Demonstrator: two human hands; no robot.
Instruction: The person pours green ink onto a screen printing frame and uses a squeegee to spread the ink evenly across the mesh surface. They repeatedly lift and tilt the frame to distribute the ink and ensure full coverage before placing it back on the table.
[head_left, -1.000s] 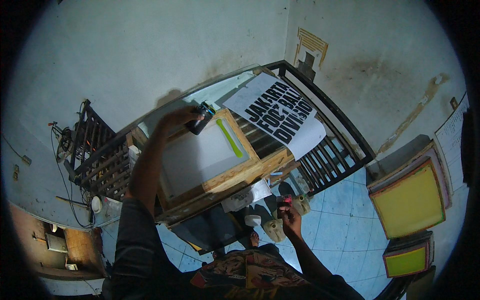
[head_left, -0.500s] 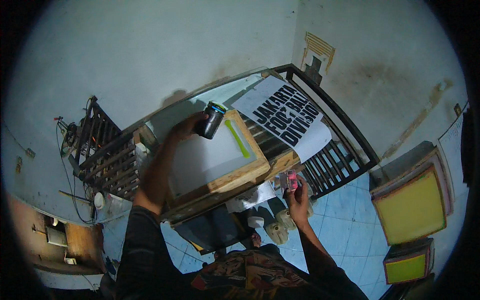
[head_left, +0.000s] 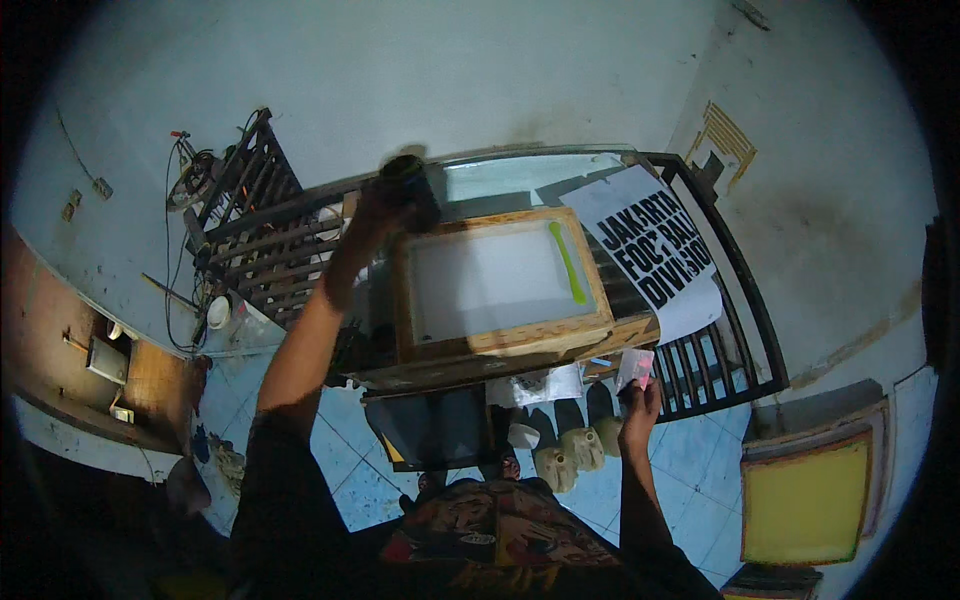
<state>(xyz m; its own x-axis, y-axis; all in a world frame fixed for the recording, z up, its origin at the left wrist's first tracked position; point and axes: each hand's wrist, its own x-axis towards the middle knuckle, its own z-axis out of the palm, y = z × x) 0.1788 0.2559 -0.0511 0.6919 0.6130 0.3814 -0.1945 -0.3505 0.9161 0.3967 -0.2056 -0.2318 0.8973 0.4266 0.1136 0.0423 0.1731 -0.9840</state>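
My left hand (head_left: 374,222) is closed round a dark cylindrical jar (head_left: 408,190), held beyond the far left corner of a wooden-framed printing screen (head_left: 512,338). Whether the jar rests on the bench or hangs above it, I cannot tell. Inside the frame, a bright green strip of ink (head_left: 567,262) runs along the right side of the pale mesh (head_left: 480,275). My right hand (head_left: 640,408) grips a small clear and pink box-like item (head_left: 635,368) in front of the bench's right end. Its exact kind is unclear.
A white sheet with bold black lettering (head_left: 655,250) lies right of the screen over dark slats (head_left: 700,370). Yellow-meshed frames (head_left: 805,500) lean at the right. Pale containers (head_left: 555,468) stand on the blue tiled floor (head_left: 690,470). Cables and a slatted rack (head_left: 262,180) are at the left.
My left hand has carried the jar from over the screen to beyond its far left corner. The view has shifted, and my right hand still holds the pink item, now tilted more upright.
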